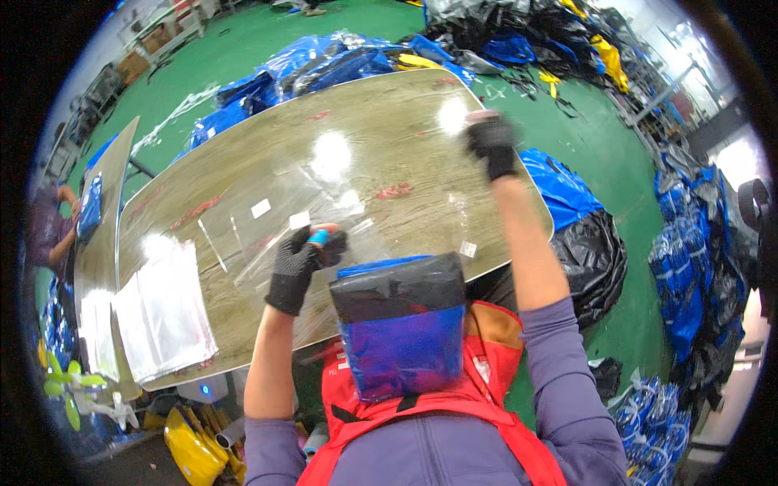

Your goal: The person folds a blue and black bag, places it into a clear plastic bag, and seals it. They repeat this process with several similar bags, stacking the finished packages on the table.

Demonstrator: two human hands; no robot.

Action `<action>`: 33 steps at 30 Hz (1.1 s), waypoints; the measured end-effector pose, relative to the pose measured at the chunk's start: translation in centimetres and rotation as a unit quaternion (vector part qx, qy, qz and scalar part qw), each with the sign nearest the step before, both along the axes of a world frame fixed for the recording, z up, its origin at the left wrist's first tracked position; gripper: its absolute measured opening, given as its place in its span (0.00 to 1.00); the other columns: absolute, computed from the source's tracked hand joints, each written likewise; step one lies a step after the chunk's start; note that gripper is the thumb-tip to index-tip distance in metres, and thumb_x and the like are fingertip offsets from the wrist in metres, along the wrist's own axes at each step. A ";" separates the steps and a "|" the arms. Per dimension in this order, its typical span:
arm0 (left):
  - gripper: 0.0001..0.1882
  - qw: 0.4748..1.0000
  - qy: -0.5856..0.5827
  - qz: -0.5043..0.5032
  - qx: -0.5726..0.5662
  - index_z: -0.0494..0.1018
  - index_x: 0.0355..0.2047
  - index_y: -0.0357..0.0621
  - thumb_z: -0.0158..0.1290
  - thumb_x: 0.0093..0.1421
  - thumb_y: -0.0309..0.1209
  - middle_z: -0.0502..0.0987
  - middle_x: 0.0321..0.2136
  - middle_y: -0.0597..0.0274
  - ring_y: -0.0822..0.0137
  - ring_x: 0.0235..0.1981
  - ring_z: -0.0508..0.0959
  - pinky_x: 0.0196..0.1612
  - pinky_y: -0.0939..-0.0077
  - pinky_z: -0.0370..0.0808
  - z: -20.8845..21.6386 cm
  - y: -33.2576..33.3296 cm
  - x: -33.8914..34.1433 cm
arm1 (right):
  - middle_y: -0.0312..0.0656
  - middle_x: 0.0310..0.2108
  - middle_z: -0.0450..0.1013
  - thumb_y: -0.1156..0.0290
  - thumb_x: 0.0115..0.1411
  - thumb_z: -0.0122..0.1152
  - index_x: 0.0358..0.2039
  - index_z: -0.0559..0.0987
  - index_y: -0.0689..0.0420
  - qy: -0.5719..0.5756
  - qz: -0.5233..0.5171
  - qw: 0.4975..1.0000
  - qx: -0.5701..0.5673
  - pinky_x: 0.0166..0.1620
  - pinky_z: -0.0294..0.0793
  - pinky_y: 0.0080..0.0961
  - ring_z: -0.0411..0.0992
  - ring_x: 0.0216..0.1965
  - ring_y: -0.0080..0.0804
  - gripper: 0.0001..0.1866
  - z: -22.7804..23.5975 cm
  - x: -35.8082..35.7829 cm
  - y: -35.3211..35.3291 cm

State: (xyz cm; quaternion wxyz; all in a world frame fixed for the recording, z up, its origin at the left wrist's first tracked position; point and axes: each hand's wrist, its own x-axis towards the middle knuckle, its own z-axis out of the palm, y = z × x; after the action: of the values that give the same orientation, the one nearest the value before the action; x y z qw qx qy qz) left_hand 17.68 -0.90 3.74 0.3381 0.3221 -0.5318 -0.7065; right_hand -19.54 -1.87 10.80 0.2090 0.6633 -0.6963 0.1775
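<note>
My left hand (306, 261), in a dark knitted glove with a blue band round one finger, is over the table. Its fingers are curled together beside a small white label (300, 219); what they hold, if anything, cannot be made out. Clear plastic bags (267, 243) lie flat under and around it. At the table's far right edge, my right hand (490, 146), also in a dark glove, is smeared by motion and its fingers cannot be read. A folded blue and black bundle (401, 340) in glossy wrap rests against my red apron (502, 340), touched by neither hand.
The wood-patterned table (405, 121) carries a stack of clear bags (166, 316) at left and a small label sheet (468, 249). Blue and black bundles (567, 235) crowd its right side. Another person's arm (61, 243) shows at far left. A green fan (73, 381) stands lower left.
</note>
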 end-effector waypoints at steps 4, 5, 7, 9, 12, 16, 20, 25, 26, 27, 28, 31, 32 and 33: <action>0.19 0.989 -0.136 -0.014 -0.056 0.74 0.47 0.38 0.45 0.65 0.39 0.81 0.37 0.58 0.79 0.20 0.72 0.23 0.83 0.68 0.7 -1.4 1.8 | 0.39 0.19 0.71 0.58 0.63 0.49 0.31 0.75 0.54 -0.474 -0.111 0.873 0.026 0.20 0.66 0.25 0.66 0.15 0.27 0.14 -1.3 -7.1 5.5; 0.19 0.990 -0.135 -0.016 -0.035 0.74 0.47 0.38 0.45 0.65 0.39 0.81 0.37 0.58 0.81 0.17 0.69 0.20 0.83 0.65 1.0 -1.7 2.0 | 0.40 0.23 0.72 0.58 0.63 0.50 0.34 0.75 0.54 -0.545 -0.056 0.834 0.067 0.21 0.67 0.24 0.68 0.16 0.26 0.13 -3.7 -6.3 6.7; 0.20 0.996 -0.057 -0.064 0.032 0.73 0.48 0.38 0.45 0.65 0.40 0.80 0.39 0.57 0.80 0.16 0.69 0.20 0.83 0.65 1.6 -1.9 2.3 | 0.41 0.29 0.75 0.59 0.63 0.52 0.41 0.75 0.55 -0.617 0.056 0.759 0.201 0.23 0.68 0.22 0.70 0.19 0.25 0.14 -8.5 -3.3 8.8; 0.21 0.994 -0.033 -0.070 0.074 0.72 0.50 0.38 0.45 0.66 0.41 0.80 0.41 0.55 0.78 0.20 0.73 0.23 0.81 0.69 2.0 -1.5 2.4 | 0.42 0.36 0.77 0.59 0.63 0.54 0.47 0.76 0.56 -0.663 0.140 0.706 0.207 0.25 0.69 0.20 0.72 0.21 0.25 0.17 -10.8 -0.1 10.2; 0.24 0.998 -0.012 -0.035 0.059 0.70 0.51 0.37 0.47 0.65 0.45 0.74 0.49 0.51 0.62 0.43 0.75 0.45 0.70 0.71 1.8 0.5 3.1 | 0.43 0.45 0.76 0.54 0.63 0.54 0.50 0.77 0.55 -0.848 0.177 0.475 0.153 0.33 0.74 0.19 0.77 0.32 0.25 0.22 -8.4 2.5 12.5; 0.22 0.992 -0.026 -0.054 -0.111 0.74 0.45 0.35 0.48 0.63 0.44 0.65 0.59 0.42 0.52 0.56 0.70 0.59 0.59 0.64 0.3 4.3 5.2 | 0.48 0.53 0.71 0.64 0.60 0.58 0.49 0.78 0.55 -0.536 0.288 0.765 0.211 0.60 0.64 0.37 0.69 0.56 0.44 0.17 -5.5 4.0 18.0; 0.14 0.829 -0.301 -0.135 -0.451 0.79 0.36 0.42 0.50 0.50 0.25 0.69 0.56 0.46 0.46 0.58 0.68 0.60 0.58 0.61 0.8 6.3 6.3 | 0.52 0.58 0.65 0.83 0.46 0.54 0.52 0.76 0.43 -0.330 0.270 0.882 0.201 0.62 0.61 0.40 0.64 0.59 0.49 0.32 -6.7 3.9 22.2; 0.09 0.801 -0.249 0.043 -0.543 0.75 0.33 0.42 0.47 0.58 0.32 0.77 0.45 0.52 0.49 0.52 0.71 0.55 0.57 0.65 3.7 4.7 3.9 | 0.51 0.44 0.75 0.73 0.54 0.56 0.42 0.76 0.64 -0.485 0.204 0.850 -0.028 0.52 0.70 0.33 0.73 0.48 0.46 0.15 -4.2 3.4 19.7; 0.11 0.807 -0.276 0.053 -0.520 0.75 0.35 0.42 0.48 0.58 0.34 0.76 0.46 0.51 0.48 0.52 0.71 0.56 0.57 0.65 3.2 4.5 2.4 | 0.50 0.42 0.75 0.65 0.59 0.54 0.45 0.75 0.62 -0.560 0.158 0.813 -0.032 0.51 0.71 0.35 0.74 0.46 0.47 0.17 -3.9 4.4 18.4; 0.13 0.803 -0.298 0.068 -0.512 0.75 0.38 0.42 0.49 0.58 0.35 0.76 0.46 0.50 0.48 0.53 0.70 0.56 0.58 0.65 2.7 4.4 1.4 | 0.50 0.39 0.76 0.56 0.57 0.58 0.51 0.73 0.60 -0.486 0.134 0.863 0.039 0.44 0.73 0.33 0.76 0.40 0.37 0.26 -3.9 5.1 17.3; 0.15 0.803 -0.290 0.048 -0.519 0.75 0.40 0.42 0.50 0.57 0.38 0.75 0.48 0.48 0.46 0.52 0.70 0.56 0.57 0.65 1.5 4.6 0.0 | 0.52 0.36 0.76 0.58 0.57 0.58 0.51 0.73 0.59 -0.418 0.071 0.893 0.151 0.43 0.73 0.33 0.76 0.38 0.39 0.25 -4.5 6.6 16.5; 0.25 0.812 -0.397 -0.059 -0.424 0.69 0.52 0.44 0.56 0.56 0.39 0.73 0.49 0.45 0.49 0.51 0.72 0.56 0.60 0.66 -1.7 5.9 -2.4 | 0.57 0.29 0.75 0.59 0.59 0.57 0.49 0.74 0.59 -0.401 -0.003 0.883 0.245 0.42 0.73 0.34 0.76 0.33 0.44 0.22 -9.4 9.8 16.1; 0.30 0.888 -0.289 0.009 -0.358 0.66 0.55 0.45 0.58 0.55 0.42 0.73 0.49 0.48 0.54 0.50 0.72 0.55 0.62 0.67 -2.3 6.9 -2.7 | 0.57 0.29 0.75 0.58 0.60 0.56 0.46 0.75 0.60 -0.400 0.008 0.914 0.062 0.41 0.73 0.33 0.76 0.33 0.44 0.21 -11.4 9.9 16.7; 0.35 0.941 -0.187 0.071 -0.273 0.62 0.58 0.46 0.59 0.55 0.46 0.73 0.49 0.50 0.59 0.50 0.72 0.54 0.63 0.68 -2.4 7.4 -2.5 | 0.57 0.30 0.75 0.58 0.61 0.55 0.43 0.76 0.61 -0.459 -0.027 0.888 -0.017 0.40 0.74 0.34 0.76 0.33 0.46 0.19 -13.2 9.6 17.5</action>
State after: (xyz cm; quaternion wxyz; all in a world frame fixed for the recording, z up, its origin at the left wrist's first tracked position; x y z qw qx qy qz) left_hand 15.20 6.48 1.34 0.3567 0.3804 -0.7338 -0.4353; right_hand -9.95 15.65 -2.38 -0.1181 0.4848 -0.7291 0.4685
